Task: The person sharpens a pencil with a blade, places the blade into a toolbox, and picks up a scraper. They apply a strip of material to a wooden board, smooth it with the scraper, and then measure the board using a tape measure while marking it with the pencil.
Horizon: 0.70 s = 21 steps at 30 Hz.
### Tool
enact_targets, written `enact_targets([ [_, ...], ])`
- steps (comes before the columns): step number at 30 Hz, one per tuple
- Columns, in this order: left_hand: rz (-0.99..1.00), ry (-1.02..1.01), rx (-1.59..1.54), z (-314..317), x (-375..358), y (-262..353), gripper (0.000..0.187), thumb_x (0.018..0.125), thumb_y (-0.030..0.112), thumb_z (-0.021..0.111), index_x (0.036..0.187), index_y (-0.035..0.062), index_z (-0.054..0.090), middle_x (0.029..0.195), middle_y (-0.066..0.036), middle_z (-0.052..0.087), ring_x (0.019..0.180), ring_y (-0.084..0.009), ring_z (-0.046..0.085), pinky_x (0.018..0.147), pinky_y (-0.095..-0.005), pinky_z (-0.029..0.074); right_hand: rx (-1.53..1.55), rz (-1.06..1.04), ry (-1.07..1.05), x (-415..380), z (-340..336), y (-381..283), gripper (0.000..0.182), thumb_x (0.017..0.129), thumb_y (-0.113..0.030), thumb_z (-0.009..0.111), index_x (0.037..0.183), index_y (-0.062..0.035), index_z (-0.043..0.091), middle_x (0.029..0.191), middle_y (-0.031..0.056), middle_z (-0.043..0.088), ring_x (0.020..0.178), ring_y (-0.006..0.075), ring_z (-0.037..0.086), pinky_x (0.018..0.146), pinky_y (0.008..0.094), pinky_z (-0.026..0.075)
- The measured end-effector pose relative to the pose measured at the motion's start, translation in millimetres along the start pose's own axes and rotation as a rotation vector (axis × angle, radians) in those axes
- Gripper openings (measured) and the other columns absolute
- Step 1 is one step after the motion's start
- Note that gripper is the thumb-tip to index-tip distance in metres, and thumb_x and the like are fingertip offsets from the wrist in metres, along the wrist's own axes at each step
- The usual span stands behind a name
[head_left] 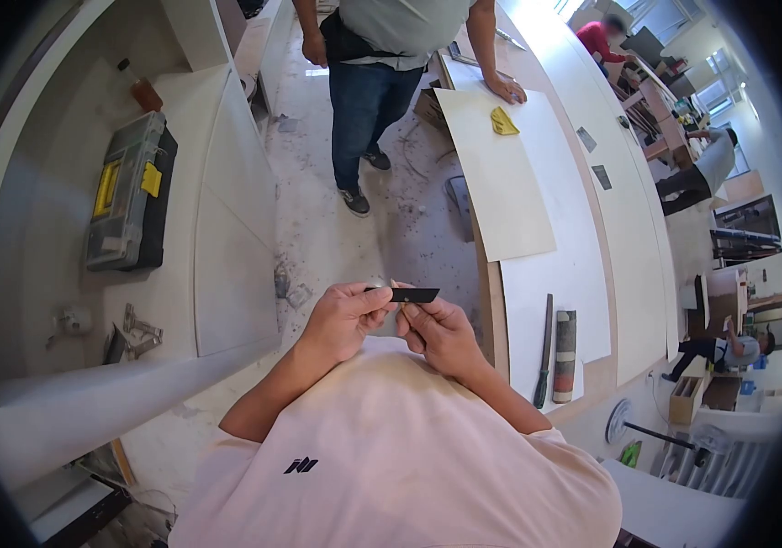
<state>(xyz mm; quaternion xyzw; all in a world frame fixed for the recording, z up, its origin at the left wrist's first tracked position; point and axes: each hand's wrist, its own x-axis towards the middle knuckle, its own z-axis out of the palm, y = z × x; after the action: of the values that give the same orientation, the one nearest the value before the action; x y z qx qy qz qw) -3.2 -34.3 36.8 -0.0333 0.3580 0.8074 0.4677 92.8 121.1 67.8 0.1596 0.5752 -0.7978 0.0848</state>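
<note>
My left hand [341, 318] pinches one end of a small black flat piece [417, 295] in front of my chest. The piece has a slanted end and what looks like a small hole; its exact kind does not show. From the other side, my right hand [443, 336] has its fingers closed at the piece's lower edge. A thin pale tip [395, 284] sticks up between the hands, too small to name. Part of the black piece is hidden by my left fingers.
To the right, a file [545, 352] and a wrapped cylinder [565, 356] lie on a workbench with white panels [501, 201] and a yellow cloth [503, 121]. A person [364, 110] stands ahead. At left, a cabinet [236, 219] holds a toolbox [126, 196] and metal hinges [142, 331].
</note>
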Motion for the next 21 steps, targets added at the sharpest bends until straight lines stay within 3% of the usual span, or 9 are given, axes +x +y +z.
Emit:
enact_targets([
  [5,-0.012,0.046,0.018,8.4,-2.1,0.7,0.019,0.089,0.012,0.064,0.095,-0.0064,0.065,0.074,-0.005,0.06,0.065,-0.0077,0.049,0.06,-0.0196,0.039,-0.064,-0.02,0.018,-1.8,2.4,-0.5,0.032,0.099,-0.011,0.047,0.131,-0.0096,0.054,0.076,-0.0013,0.054,0.055,0.0047,0.042,0.049,0.0194,0.034],
  [12,0.03,0.039,0.015,1.3,2.6,-3.6,0.016,0.089,0.011,0.063,0.087,-0.0047,0.064,0.073,-0.006,0.061,0.062,-0.008,0.049,0.06,-0.0201,0.04,-0.118,-0.042,0.031,-2.6,-3.5,9.9,0.031,0.099,-0.011,0.047,0.13,-0.0071,0.055,0.076,-0.001,0.055,0.055,0.0045,0.041,0.05,0.0201,0.035],
  [17,0.111,0.203,-0.143,-14.0,12.0,11.8,0.016,0.09,0.011,0.063,0.084,-0.0037,0.064,0.073,-0.005,0.06,0.061,-0.0085,0.05,0.058,-0.0209,0.04,-0.018,-0.002,0.034,-8.6,2.4,-0.7,0.031,0.1,-0.01,0.045,0.129,-0.0054,0.054,0.078,0.0006,0.056,0.055,0.0051,0.04,0.049,0.0205,0.034],
  [21,0.062,0.11,-0.11,-22.0,8.3,12.8,0.017,0.09,0.012,0.062,0.084,-0.0032,0.063,0.074,-0.006,0.061,0.062,-0.0097,0.053,0.058,-0.0221,0.041,0.124,0.049,0.007,-1.1,-6.0,-0.3,0.032,0.099,-0.009,0.044,0.129,-0.0049,0.053,0.081,0.0015,0.056,0.053,0.0056,0.039,0.048,0.0205,0.032],
])
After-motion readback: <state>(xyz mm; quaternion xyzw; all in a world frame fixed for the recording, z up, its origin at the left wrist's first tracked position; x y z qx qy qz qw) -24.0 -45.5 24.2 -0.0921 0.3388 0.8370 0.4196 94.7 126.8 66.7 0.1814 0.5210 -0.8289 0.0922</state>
